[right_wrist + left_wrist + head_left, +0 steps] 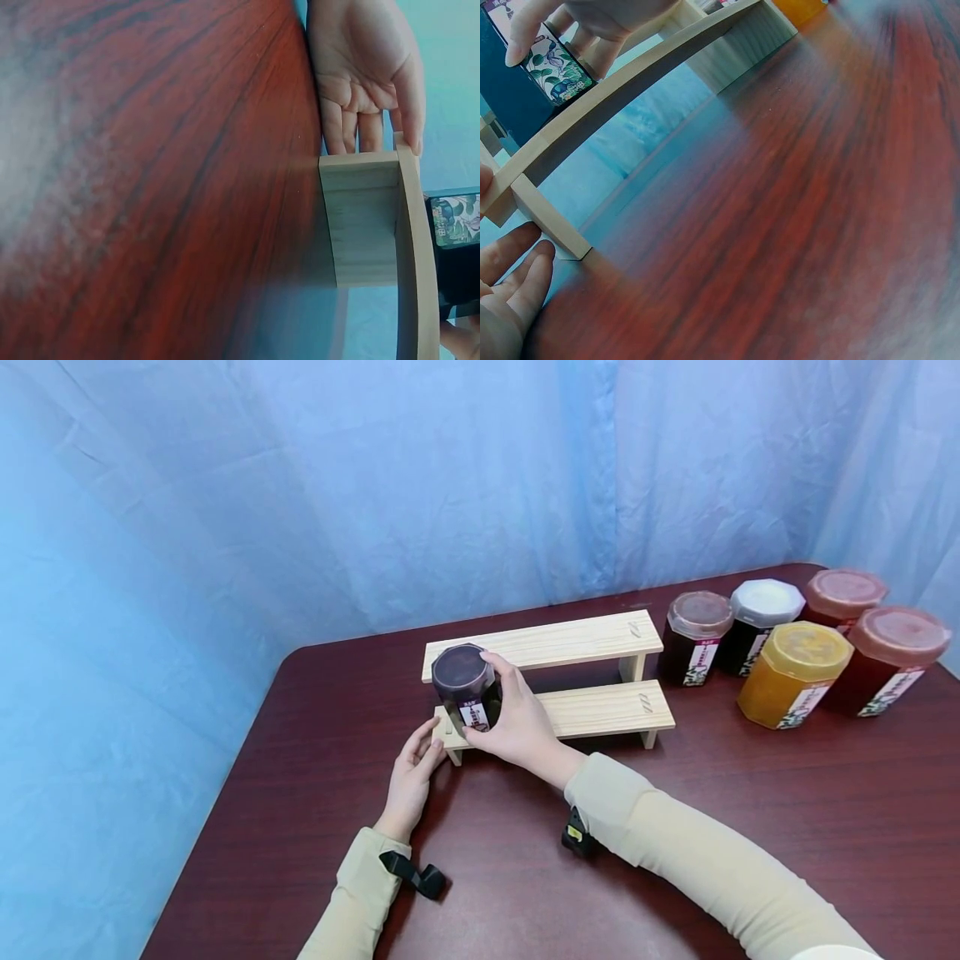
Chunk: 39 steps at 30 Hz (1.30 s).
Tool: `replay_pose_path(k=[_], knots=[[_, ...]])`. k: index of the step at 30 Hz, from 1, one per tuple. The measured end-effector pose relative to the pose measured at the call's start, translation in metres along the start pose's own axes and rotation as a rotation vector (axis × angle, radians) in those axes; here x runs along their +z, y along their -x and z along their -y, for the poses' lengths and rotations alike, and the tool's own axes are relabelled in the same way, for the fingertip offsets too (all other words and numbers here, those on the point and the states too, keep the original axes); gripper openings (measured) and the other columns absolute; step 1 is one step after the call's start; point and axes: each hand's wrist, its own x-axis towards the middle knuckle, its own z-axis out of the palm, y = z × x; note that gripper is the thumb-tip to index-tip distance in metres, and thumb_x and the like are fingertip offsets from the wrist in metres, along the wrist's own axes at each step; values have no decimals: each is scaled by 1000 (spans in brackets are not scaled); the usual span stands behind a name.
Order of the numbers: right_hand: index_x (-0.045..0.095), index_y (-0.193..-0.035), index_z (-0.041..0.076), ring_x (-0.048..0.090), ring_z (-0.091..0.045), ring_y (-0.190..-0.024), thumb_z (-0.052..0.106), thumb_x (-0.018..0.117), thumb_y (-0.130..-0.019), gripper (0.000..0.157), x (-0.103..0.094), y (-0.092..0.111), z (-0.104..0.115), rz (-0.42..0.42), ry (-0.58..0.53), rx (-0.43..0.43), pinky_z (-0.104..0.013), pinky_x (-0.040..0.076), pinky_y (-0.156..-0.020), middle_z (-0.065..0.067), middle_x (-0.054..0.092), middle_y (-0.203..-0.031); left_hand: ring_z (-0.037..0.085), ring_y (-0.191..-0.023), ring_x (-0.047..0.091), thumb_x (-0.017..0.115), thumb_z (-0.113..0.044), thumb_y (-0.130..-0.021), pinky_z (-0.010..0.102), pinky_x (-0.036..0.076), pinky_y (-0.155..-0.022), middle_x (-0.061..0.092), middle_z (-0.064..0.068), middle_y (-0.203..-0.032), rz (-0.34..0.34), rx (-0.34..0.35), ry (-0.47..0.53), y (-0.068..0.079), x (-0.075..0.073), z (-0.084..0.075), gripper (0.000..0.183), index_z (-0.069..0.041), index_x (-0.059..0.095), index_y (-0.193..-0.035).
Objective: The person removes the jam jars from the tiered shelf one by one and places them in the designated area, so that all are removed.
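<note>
My right hand (517, 718) grips a dark octagonal jar (461, 681) with a labelled side, thumb and fingers round its body. The jar is upright at the left end of the lower board of a two-tier wooden rack (600, 712), its base close over the board. In the left wrist view its flowered label (558, 71) faces me beside the right hand's fingers. My left hand (412, 768) touches the lower board's left end. The right wrist view shows one digit at the board's edge and the other fingers, fairly straight, lower down by the rack's leg (360, 160).
To the rack's right stand several more jars: a dark one (697, 635), a white-lidded one (761, 618), a yellow one (797, 672) and reddish ones (892, 656). The rack's upper board (555, 642) lies behind. Blue curtains (450, 502) hang along the back and left table (315, 760) edges.
</note>
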Motion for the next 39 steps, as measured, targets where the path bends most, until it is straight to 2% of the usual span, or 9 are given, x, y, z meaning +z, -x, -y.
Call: replay_pose_path(k=[8,18,24,31,39], knots=[[23,-141,23,53,-35,-114,17,84,-65,98,0,2,1,-9,5,41,-50,49,-86,-19,44,-137,-1,-101,55,49,-9,-98,18,47,-91,51,19,-134,-2,-8,-6,0,0,1,42,-4,43,-140],[26,-141,22,58,-33,-106,15,84,-63,97,2,5,-2,-56,2,17,-49,51,-81,-16,47,-134,-1,-105,54,48,-10,-99,18,47,-91,47,19,-138,-2,-5,-10,2,1,2,42,-3,42,-140],[28,-139,19,57,-32,-108,13,85,-62,96,-2,7,-2,-66,-37,-6,-47,51,-84,-18,48,-134,-1,-105,54,48,-9,-99,18,47,-91,48,19,-138,-4,-13,-12,1,0,2,42,-3,43,-140],[28,-137,18,53,-32,-112,11,84,-63,93,-12,13,-3,-56,-94,30,-44,53,-85,-20,51,-126,-1,-105,54,48,-8,-99,19,46,-93,48,23,-136,2,-17,0,0,-1,3,43,-1,41,-140],[31,-134,16,55,-32,-109,7,83,-62,90,-32,13,-4,-91,-138,37,-46,54,-82,-21,54,-121,-1,-106,54,47,-5,-98,20,46,-93,45,22,-139,-1,-25,12,-2,0,0,43,-1,41,-141]])
